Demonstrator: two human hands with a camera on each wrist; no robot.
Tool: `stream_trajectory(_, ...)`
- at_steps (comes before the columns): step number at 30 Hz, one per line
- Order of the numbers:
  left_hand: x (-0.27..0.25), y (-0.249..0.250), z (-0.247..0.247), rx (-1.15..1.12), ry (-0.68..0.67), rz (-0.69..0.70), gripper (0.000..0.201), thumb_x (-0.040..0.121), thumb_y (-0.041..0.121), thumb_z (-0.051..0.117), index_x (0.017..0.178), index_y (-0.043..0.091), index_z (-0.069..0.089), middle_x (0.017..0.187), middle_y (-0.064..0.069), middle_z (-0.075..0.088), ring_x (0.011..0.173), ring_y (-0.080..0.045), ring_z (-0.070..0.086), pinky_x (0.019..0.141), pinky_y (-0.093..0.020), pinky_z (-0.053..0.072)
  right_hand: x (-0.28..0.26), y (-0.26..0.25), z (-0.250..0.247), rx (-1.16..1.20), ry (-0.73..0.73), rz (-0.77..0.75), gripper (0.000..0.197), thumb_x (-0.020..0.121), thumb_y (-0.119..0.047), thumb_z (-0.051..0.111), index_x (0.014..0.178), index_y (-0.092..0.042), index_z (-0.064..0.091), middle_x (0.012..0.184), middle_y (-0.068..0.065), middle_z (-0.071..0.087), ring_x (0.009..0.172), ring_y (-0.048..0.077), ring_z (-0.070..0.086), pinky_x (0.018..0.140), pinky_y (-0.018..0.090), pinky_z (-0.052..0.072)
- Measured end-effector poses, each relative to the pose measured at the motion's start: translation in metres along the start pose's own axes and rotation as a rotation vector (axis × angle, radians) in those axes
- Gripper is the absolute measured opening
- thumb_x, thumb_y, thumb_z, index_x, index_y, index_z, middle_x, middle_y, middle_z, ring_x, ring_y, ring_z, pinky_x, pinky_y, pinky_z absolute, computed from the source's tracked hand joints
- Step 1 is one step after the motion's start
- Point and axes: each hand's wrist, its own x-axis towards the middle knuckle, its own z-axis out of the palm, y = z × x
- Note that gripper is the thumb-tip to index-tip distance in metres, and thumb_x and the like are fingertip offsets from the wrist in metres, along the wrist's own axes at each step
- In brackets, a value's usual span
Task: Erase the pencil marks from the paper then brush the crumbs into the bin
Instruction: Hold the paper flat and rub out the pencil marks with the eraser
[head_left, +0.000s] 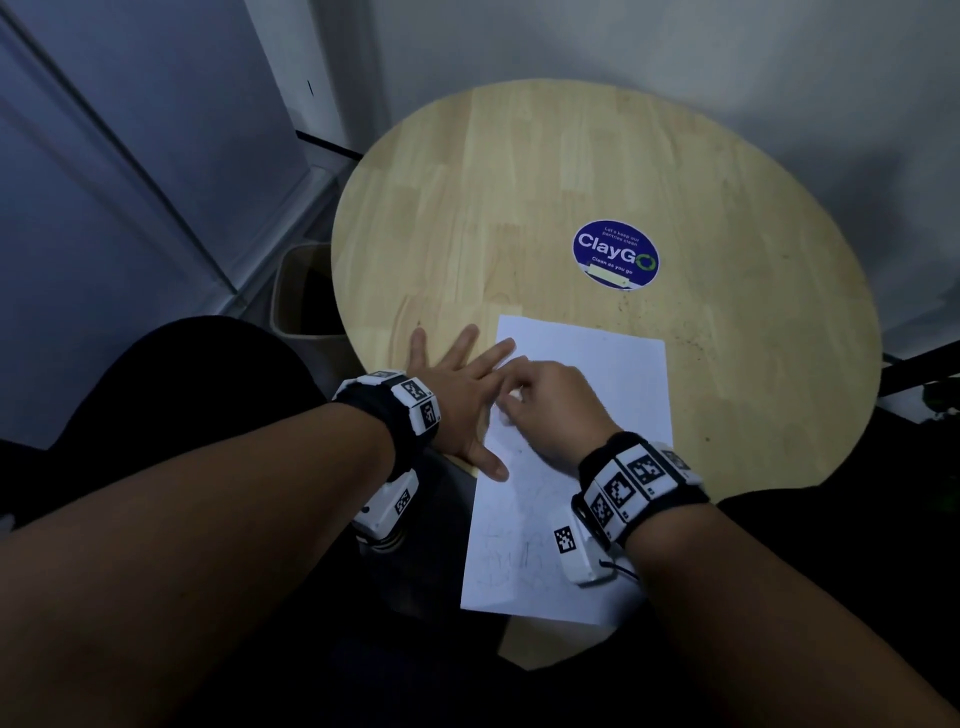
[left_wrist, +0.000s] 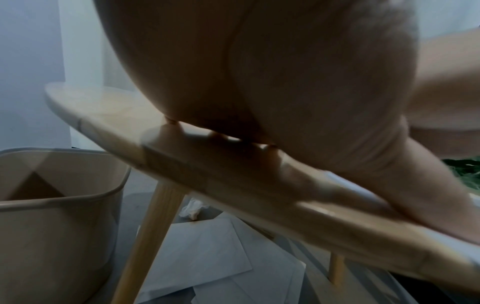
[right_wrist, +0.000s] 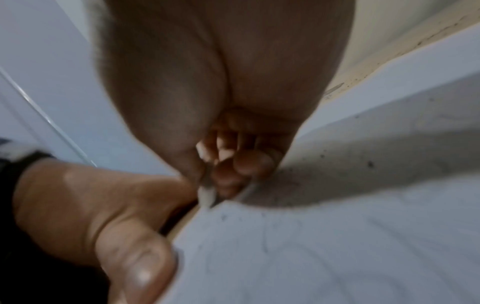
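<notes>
Under your flat, spread left hand (head_left: 457, 384), the paper (head_left: 597, 374) is pinned at its edge so your right hand (head_left: 550, 405), pinching a small white eraser (right_wrist: 206, 196) just beside it, rubs w/o slip; bin (left_wrist: 52, 205) below.

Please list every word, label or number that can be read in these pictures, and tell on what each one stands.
"ClayGo": large white letters on the round blue sticker on the table.
"Let's keep our pantries clean": small line at the sticker's top, barely legible.
"Clean as you go": small line under the brand.
Wrist bands: black-and-white code squares only, no words.
Paper: faint pencil scribbles, not readable.
</notes>
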Motion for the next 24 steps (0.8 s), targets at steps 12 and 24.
stream_trajectory(12, -0.0022, 0.0007, 0.0004, -0.009, -0.01, -0.005, 0.148, 0.054, 0.104, 0.059, 0.159, 0.046, -0.026, 0.165, 0.021, -0.038, 0.153, -0.028, -0.039, 0.11, -0.084, -0.013, -0.0013, -0.0022, -0.0027, -0.022, -0.036, -0.008, 0.015, 0.095, -0.016, 0.067, 0.082, -0.023, 0.071, 0.074, -0.005, 0.07, 0.069, 0.012, 0.066, 0.063, 0.029, 0.049)
stream_trajectory(24, 0.0002, 0.0013, 0.0023, 0.011, 0.005, -0.011, 0.149, 0.052, 0.105, 0.058, 0.158, 0.046, -0.029, 0.165, 0.021, -0.038, 0.154, -0.029, -0.038, 0.11, -0.084, -0.01, -0.0056, -0.0017, -0.0039, 0.003, -0.201, 0.03, 0.017, 0.092, -0.013, 0.068, 0.078, -0.021, 0.073, 0.072, -0.004, 0.075, 0.071, 0.009, 0.07, 0.07, 0.029, 0.054)
